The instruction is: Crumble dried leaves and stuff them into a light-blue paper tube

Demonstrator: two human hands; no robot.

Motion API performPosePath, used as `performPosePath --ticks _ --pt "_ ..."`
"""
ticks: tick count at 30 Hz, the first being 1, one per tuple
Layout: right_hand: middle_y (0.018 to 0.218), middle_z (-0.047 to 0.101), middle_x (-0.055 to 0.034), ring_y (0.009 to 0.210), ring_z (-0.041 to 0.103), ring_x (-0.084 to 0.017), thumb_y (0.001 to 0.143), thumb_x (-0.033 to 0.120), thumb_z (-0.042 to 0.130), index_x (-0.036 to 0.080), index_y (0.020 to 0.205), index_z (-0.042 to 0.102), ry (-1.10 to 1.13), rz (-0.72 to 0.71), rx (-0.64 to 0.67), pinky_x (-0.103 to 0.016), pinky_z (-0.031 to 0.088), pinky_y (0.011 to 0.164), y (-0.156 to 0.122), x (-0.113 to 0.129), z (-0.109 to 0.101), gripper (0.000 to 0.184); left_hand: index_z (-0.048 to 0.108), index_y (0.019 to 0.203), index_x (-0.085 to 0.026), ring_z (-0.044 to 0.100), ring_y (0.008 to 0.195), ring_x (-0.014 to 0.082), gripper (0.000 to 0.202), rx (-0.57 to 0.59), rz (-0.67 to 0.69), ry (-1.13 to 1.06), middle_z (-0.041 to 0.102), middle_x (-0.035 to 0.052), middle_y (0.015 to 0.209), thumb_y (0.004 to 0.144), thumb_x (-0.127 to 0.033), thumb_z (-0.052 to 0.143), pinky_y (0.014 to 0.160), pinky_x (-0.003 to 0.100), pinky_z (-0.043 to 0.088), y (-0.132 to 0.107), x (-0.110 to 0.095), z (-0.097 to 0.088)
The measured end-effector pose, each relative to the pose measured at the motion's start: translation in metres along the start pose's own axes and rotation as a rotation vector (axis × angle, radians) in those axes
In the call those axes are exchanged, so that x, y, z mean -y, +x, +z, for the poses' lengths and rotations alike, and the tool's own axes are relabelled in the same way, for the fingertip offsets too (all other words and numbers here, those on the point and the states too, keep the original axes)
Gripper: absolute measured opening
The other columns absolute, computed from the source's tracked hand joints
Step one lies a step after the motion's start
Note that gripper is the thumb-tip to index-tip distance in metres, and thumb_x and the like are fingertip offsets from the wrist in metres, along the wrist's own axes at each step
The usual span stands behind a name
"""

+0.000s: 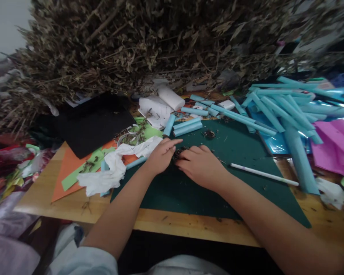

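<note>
My left hand (162, 156) and my right hand (200, 165) rest close together on a dark green cutting mat (206, 191). Between them lies a small heap of dried leaf crumbs (180, 152). The left hand's fingers stretch flat toward the heap. The right hand is cupped over the crumbs with its fingers curled down, and what is under them is hidden. Crumpled white tissue (111, 172) lies just left of my left hand. A thin white stick (263, 174) lies on the mat to the right of my right hand.
A big mass of dried leafy branches (149, 42) fills the back of the wooden table (74, 206). Several rolled light-blue paper tubes (275, 107) lie at the right, with pink paper (335, 145). Black cloth (91, 122), orange and green paper (71, 168) and a white tissue roll (170, 97) sit left and behind.
</note>
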State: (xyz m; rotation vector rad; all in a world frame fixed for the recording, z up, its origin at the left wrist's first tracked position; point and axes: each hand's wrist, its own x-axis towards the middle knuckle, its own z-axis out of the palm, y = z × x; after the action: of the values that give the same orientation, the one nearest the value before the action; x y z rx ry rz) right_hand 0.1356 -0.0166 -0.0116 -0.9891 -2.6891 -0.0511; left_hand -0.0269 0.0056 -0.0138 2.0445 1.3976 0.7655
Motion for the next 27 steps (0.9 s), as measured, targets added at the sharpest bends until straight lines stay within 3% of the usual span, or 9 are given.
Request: performPosePath --ticks 3,8,13,16,19,23,27 --pt "0.085 0.057 -0.0034 0.084 0.04 -0.02 0.08 0.021 0.043 0.024 0.08 0.06 -0.028 -0.043 0.031 -0.035 0.023 0.071 0.002 0.009 0.005 0.017 0.052 0.109 -0.019 0.051 0.079 0.0119 0.036 0.024 0.01 -0.013 0.053 0.0027 0.086 0.079 -0.014 0.032 0.079 0.026 0.04 0.0 0.004 -0.001" --pt "0.085 0.057 -0.0042 0.084 0.041 -0.02 0.079 0.02 0.045 0.023 0.079 0.059 -0.019 -0.069 0.044 -0.036 0.022 0.07 0.006 0.014 0.012 0.014 0.039 0.114 -0.021 0.054 0.064 0.008 0.032 -0.001 -0.031 -0.181 0.06 0.0024 0.095 0.082 -0.02 0.032 0.069 0.024 0.043 -0.002 0.005 0.001" --pt "0.082 0.058 -0.0038 0.081 0.043 -0.02 0.078 0.018 0.045 0.02 0.076 0.056 -0.032 -0.029 0.047 -0.035 0.022 0.068 0.007 0.021 0.013 0.011 0.04 0.084 -0.018 0.056 0.057 0.0088 0.008 -0.072 -0.109 -0.299 0.064 0.002 0.079 0.081 -0.025 0.038 0.058 0.023 0.043 -0.004 0.002 0.002" --pt "0.08 0.058 -0.0038 0.079 0.044 -0.02 0.079 0.018 0.045 0.019 0.077 0.055 -0.036 -0.009 0.061 -0.035 0.022 0.066 0.005 0.023 0.012 0.011 0.042 0.074 -0.018 0.053 0.053 0.0081 0.012 -0.122 -0.114 -0.298 0.062 0.0003 0.073 0.079 -0.028 0.04 0.055 0.022 0.042 -0.004 0.002 0.0" --pt "0.081 0.058 -0.0039 0.078 0.045 -0.02 0.08 0.018 0.043 0.02 0.08 0.055 -0.049 0.012 0.067 -0.035 0.022 0.066 0.005 0.023 0.011 0.012 0.047 0.066 -0.017 0.049 0.05 0.0078 0.024 -0.142 -0.092 -0.228 0.057 -0.0017 0.062 0.08 -0.033 0.037 0.054 0.021 0.039 -0.006 0.001 -0.004" --pt "0.081 0.058 -0.0042 0.076 0.047 -0.02 0.078 0.014 0.043 0.019 0.08 0.055 -0.052 0.015 0.12 -0.034 0.022 0.066 0.008 0.022 0.009 0.013 0.042 0.051 -0.017 0.04 0.044 0.0077 0.036 -0.106 -0.095 -0.157 0.039 -0.0053 0.041 0.079 -0.039 0.038 0.048 0.02 0.033 -0.009 0.001 -0.007" --pt "0.078 0.058 -0.0051 0.073 0.048 -0.019 0.077 0.012 0.043 0.017 0.078 0.055 -0.062 0.007 0.152 -0.033 0.023 0.064 0.01 0.025 0.009 0.013 0.033 0.05 -0.017 0.033 0.045 0.0073 0.039 -0.081 -0.049 -0.181 0.032 -0.0053 0.046 0.082 -0.039 0.032 0.047 0.021 0.029 -0.01 0.002 -0.005"
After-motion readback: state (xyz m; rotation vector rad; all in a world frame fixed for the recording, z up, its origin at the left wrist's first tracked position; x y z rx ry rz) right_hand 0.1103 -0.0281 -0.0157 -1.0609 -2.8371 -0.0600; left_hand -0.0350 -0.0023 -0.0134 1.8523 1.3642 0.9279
